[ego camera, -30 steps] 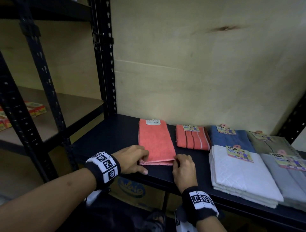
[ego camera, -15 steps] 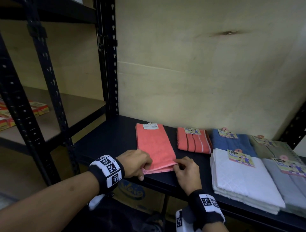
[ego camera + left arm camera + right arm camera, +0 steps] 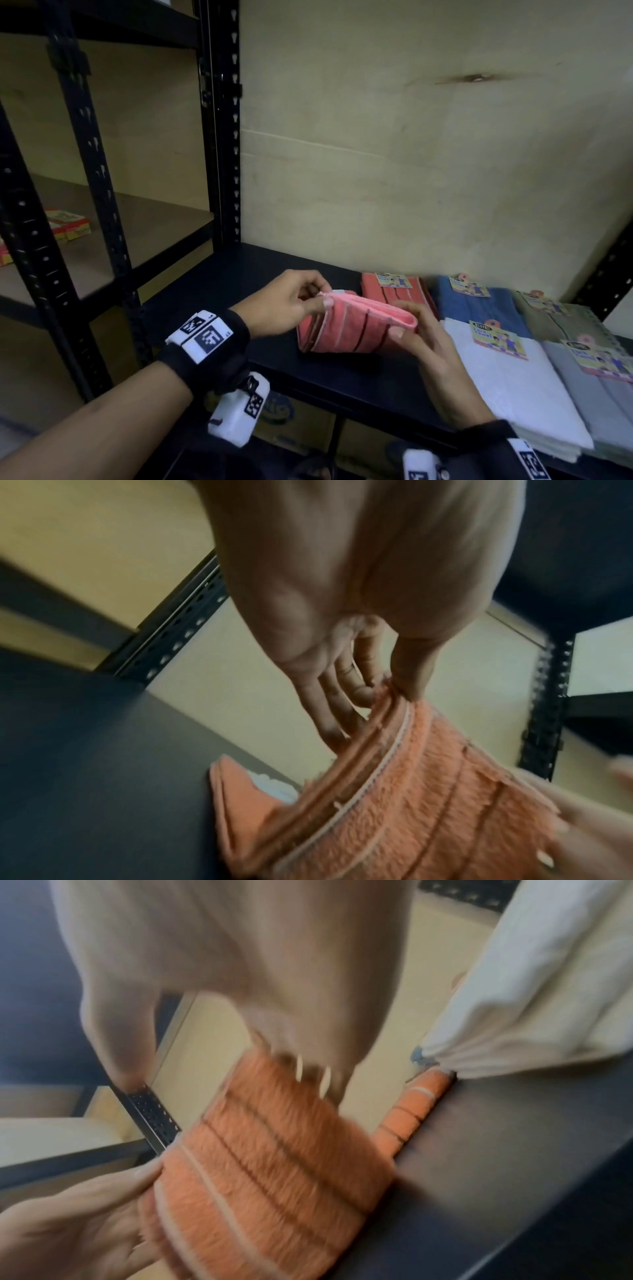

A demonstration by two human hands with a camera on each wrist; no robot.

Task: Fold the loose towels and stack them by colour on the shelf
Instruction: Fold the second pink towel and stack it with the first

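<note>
A coral pink towel (image 3: 346,330) with dark and pale stripes is raised by its near end off the black shelf (image 3: 219,284), its far part still lying down. My left hand (image 3: 301,301) pinches its left corner between thumb and fingers (image 3: 407,680). On the other side my right hand (image 3: 411,332) grips the right corner. The towel (image 3: 274,1156) fills the right wrist view, where the hand is blurred. Behind it lies a folded orange striped towel (image 3: 397,293) with a paper tag.
Right of the orange towel lie folded blue (image 3: 493,308), white (image 3: 513,380), olive (image 3: 561,318) and grey (image 3: 582,387) towels, tagged. Black perforated uprights (image 3: 222,120) stand at the left. A neighbouring wooden shelf (image 3: 154,233) holds small red boxes (image 3: 66,224). Cardboard boxes sit below.
The towel lay flat on the shelf with both hands at its near edge. Now both hands have lifted that edge up and turned it over, showing the striped underside.
</note>
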